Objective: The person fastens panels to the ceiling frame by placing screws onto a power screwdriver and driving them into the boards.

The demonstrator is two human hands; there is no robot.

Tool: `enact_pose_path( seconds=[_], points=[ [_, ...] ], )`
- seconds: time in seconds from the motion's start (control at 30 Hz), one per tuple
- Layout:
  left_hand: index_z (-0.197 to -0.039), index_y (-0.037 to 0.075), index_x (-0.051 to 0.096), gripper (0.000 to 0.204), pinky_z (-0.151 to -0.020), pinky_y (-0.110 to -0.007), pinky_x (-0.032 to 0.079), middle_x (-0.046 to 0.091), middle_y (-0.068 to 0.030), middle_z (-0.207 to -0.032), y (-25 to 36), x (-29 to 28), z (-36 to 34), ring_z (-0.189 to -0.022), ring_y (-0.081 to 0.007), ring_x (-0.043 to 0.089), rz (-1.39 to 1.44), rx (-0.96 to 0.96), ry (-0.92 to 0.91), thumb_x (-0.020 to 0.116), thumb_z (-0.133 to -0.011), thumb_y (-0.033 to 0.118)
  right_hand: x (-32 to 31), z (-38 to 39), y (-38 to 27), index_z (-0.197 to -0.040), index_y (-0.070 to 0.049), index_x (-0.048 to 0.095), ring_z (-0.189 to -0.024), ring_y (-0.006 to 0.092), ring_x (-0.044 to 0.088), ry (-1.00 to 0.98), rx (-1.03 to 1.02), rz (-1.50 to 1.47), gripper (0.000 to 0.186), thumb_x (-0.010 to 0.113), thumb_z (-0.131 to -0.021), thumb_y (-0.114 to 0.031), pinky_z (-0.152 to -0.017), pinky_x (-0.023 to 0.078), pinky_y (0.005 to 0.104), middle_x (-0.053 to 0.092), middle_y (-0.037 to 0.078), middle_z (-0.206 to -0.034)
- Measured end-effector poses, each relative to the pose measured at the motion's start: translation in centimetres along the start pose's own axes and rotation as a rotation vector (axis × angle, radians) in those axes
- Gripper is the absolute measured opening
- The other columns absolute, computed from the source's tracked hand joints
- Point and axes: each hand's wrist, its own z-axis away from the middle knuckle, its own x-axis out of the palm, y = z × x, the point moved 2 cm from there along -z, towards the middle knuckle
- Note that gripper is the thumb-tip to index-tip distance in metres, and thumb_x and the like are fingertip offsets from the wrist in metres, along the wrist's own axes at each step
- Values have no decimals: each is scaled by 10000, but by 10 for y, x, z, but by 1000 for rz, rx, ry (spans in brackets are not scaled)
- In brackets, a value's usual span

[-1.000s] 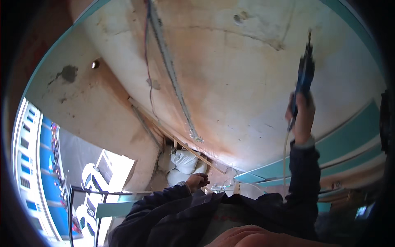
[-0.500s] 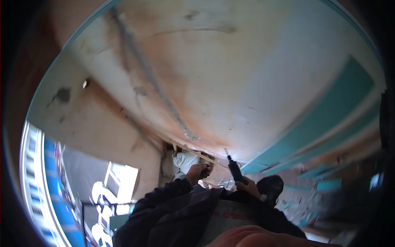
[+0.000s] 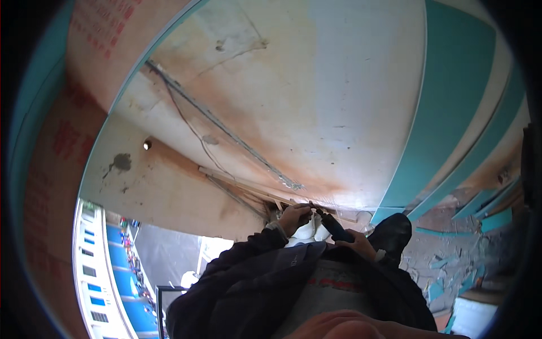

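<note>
Left hand point(image 3: 293, 219): fingers curled near the tip of the drill point(image 3: 337, 230), can't tell if gripping. Drill's in front of torso, tip up-left. Right hand point(image 3: 359, 244): fingers closed round its rear. Dark shoe point(image 3: 394, 234) beyond.

Stained pale wall point(image 3: 350, 96) bears a slanting grey channel point(image 3: 220, 121) (thin wire point(image 3: 186, 118) trailing alongside). Teal panels point(image 3: 451, 73) stand right; broken scraps point(image 3: 436, 290) litter floor point(image 3: 423, 248). Outside, left: blue-and-white building point(image 3: 117, 248).
</note>
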Motion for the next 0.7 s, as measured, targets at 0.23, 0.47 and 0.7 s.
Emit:
enact_pose_path(
  seconds=[0.23, 0.47, 0.7],
  points=[
    [-1062, 18, 607, 191, -665, -234, 491, 579, -14, -794, -7, 5, 6, -693, -121, 555, -11, 5, -67, 558, -953, 167, -4, 3, 17, -1041, 37, 632, -830, 165, 627, -38, -8, -42, 461, 743, -806, -344, -766, 488, 313, 684, 132, -911],
    [-1014, 20, 632, 186, -627, -218, 482, 598, -20, -796, -5, -26, -1, -663, -114, 556, 141, 44, 28, 587, -944, 187, 9, -2, -28, -1062, 30, 630, -853, 153, 622, -33, 138, 91, 406, 734, -826, -284, -791, 484, 307, 682, 112, -938],
    [-941, 6, 643, 187, -535, -209, 432, 595, -17, -728, -14, -88, -21, -594, -93, 529, 42, 19, -27, 609, -930, 190, 28, -37, -28, -1144, 1, 614, -933, 138, 610, -209, 227, 318, 376, 697, -845, -211, -849, 468, 302, 667, 81, -1044]
  ],
)
